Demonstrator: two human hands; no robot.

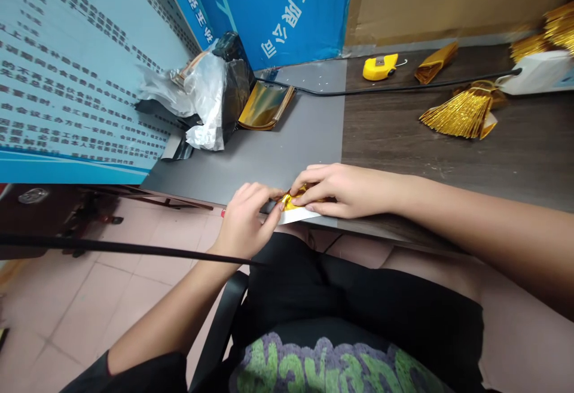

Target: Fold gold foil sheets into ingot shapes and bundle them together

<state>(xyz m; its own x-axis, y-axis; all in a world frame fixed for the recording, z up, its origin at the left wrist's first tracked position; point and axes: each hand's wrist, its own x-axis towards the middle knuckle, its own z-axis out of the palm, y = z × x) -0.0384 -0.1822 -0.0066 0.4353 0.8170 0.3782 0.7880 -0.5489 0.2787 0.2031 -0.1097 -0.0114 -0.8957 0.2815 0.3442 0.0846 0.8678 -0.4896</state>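
Crumpled gold foil [292, 200] pinched at the front edge of a grey desk mat [287, 142], a white paper strip [299, 216] beneath it. Both hands closed on it, fingertips nearly meeting: left hand [246, 221] from the near side, wrist raised, fingers curled; right hand [343, 191] from the right, fingers laid flat across the top, forearm stretched along the desk edge. Risks: thin foil could tear or crease if the hands pull apart; the strip could slide off the edge if the grip slackens. Beyond, on a dark woodgrain desk [506, 154]: a gold foil fringe bundle [460, 115], a folded gold foil piece [436, 63], a yellow tape measure [380, 67]. A black cable [385, 90] crosses behind.
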